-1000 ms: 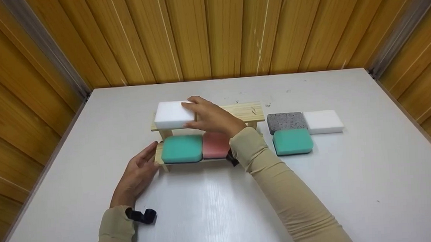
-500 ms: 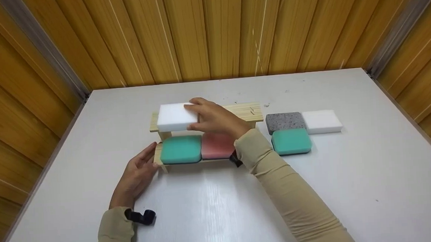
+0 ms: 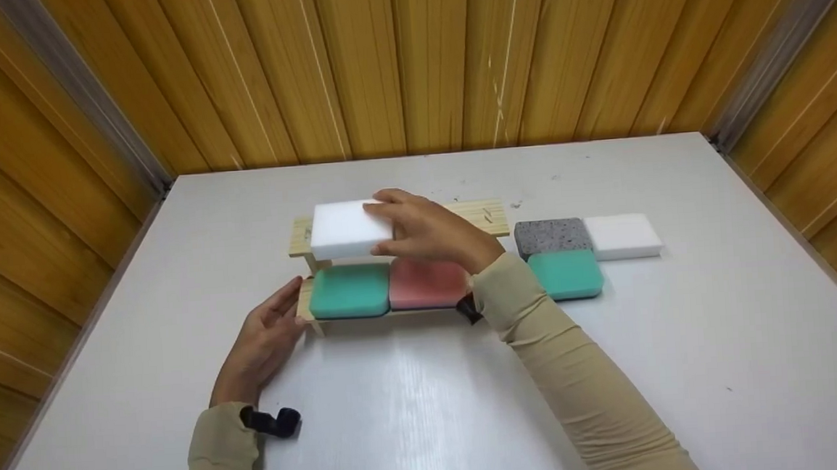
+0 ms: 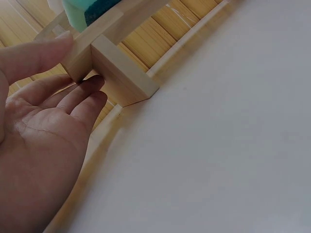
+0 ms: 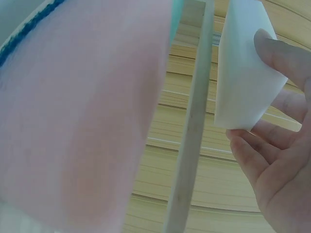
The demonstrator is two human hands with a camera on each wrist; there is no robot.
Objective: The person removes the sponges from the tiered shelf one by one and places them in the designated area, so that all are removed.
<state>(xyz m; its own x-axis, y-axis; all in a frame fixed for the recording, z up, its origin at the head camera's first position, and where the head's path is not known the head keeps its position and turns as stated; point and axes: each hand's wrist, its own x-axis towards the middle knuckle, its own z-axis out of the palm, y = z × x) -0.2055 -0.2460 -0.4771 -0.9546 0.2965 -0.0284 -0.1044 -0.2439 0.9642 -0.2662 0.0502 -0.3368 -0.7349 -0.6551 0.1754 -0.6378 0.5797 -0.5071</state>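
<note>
A white melamine sponge (image 3: 349,228) is pinched between the thumb and fingers of my right hand (image 3: 436,230), over the left part of the upper tier of a two-tier wooden rack (image 3: 299,239). In the right wrist view a gap shows between this sponge (image 5: 245,68) and the rack's plank (image 5: 189,131). On the lower tier, a green sponge (image 3: 349,290) and a pink sponge (image 3: 427,282) lie side by side. My left hand (image 3: 265,342) holds the lower tier's left end, its thumb (image 4: 48,56) on the wood and its fingers (image 4: 87,99) by the leg.
To the right of the rack, a grey speckled block (image 3: 553,236), another white sponge (image 3: 622,235) and another green sponge (image 3: 566,274) lie grouped on the white table (image 3: 400,410). Wood-patterned panels (image 3: 429,60) rise behind the table and at both sides.
My right hand has moved slightly to the right and toward me with the white sponge, baring more of the upper tier's left end. My left hand stays at the rack.
</note>
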